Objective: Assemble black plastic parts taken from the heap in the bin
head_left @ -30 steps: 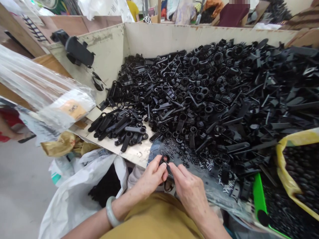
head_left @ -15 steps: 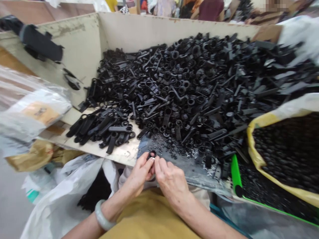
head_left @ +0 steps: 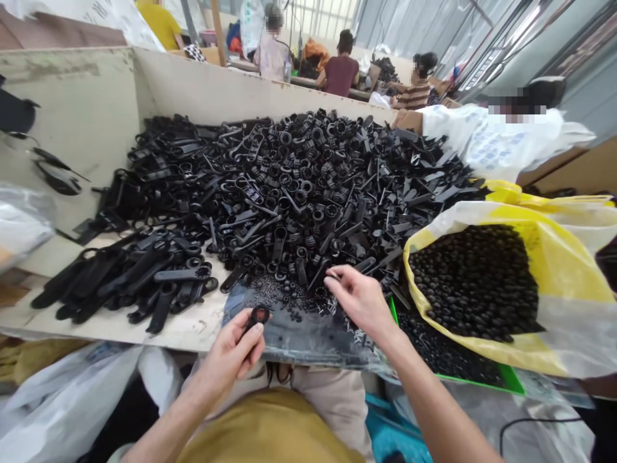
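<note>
My left hand (head_left: 230, 352) is closed around a black plastic piece with a ring-shaped end (head_left: 261, 314), held above the front edge of the dark work mat (head_left: 299, 341). The ring end points up and away from me. My right hand (head_left: 364, 303) is off to the right, thumb and fingertips pinched together at the near edge of the big heap of black plastic parts (head_left: 289, 186). Whatever lies between those fingertips is too small to make out. Tiny black pieces (head_left: 267, 289) and small silvery pins (head_left: 357, 335) are scattered on the mat near both hands.
Flat black handles with ring ends (head_left: 180, 275) lie piled at the left. To the right, a yellow-and-white sack (head_left: 563, 321) full of black beads stands over a green tray (head_left: 511, 379). A pale board wall (head_left: 202, 80) borders the heap; several people sit beyond it.
My hands, together half a second ago at the ring piece, are now apart. The right one has moved right and forward to the heap; the left keeps the piece. The view has tilted up and right.
</note>
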A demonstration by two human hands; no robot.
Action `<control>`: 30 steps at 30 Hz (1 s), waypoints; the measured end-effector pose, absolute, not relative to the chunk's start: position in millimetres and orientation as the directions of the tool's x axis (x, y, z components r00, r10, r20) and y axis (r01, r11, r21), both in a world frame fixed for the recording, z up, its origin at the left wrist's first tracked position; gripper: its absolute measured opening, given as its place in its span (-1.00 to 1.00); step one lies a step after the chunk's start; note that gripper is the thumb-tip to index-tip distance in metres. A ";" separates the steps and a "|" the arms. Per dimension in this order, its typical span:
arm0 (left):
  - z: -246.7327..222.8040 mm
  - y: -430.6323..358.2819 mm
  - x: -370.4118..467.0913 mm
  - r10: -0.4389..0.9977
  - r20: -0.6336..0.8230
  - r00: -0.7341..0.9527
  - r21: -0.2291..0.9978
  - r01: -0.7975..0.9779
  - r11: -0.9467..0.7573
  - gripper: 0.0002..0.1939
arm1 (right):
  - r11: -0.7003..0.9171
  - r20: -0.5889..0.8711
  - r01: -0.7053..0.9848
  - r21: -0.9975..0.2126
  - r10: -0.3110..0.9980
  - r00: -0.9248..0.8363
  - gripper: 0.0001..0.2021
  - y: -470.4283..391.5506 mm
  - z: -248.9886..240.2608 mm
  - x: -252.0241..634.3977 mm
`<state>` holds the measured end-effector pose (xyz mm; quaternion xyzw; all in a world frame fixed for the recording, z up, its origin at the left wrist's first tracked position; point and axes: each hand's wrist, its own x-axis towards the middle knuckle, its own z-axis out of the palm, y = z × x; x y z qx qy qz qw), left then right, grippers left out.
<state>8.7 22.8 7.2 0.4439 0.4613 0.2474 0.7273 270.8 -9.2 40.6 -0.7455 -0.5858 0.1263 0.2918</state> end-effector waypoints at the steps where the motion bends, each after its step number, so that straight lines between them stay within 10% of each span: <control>1: 8.8 24.8 12.8 0.777 -0.444 0.447 0.876 0.033 0.482 -0.49 | -0.165 0.194 0.816 -0.554 0.928 0.319 -0.74 -3.4 40.8 277.2; 8: 13.5 30.8 34.4 0.818 -0.428 0.384 0.863 -0.094 0.496 -0.49 | -0.037 0.217 0.911 -0.411 0.967 0.137 -0.84 45.6 38.7 252.9; 14: 19.7 36.4 26.9 0.630 -0.574 0.523 0.594 -0.264 0.760 -0.60 | -0.011 0.203 0.939 -0.344 0.975 0.085 -0.84 63.5 39.0 242.6; 19: 24.0 40.9 24.6 0.538 -0.608 0.583 0.406 -0.354 0.842 -0.74 | 0.029 0.381 0.880 -0.474 0.908 0.175 -0.80 26.7 46.7 239.3; 22: 24.7 38.9 29.9 0.569 -0.566 0.597 0.404 -0.400 0.823 -0.70 | 0.168 0.466 0.624 -0.764 0.812 0.352 -0.91 -3.6 37.6 211.4; 30: 28.4 30.3 30.7 0.811 -0.455 0.367 0.644 -0.493 0.584 -0.47 | 0.221 0.415 0.481 -0.849 0.841 0.347 -0.92 -40.6 -5.4 160.3</control>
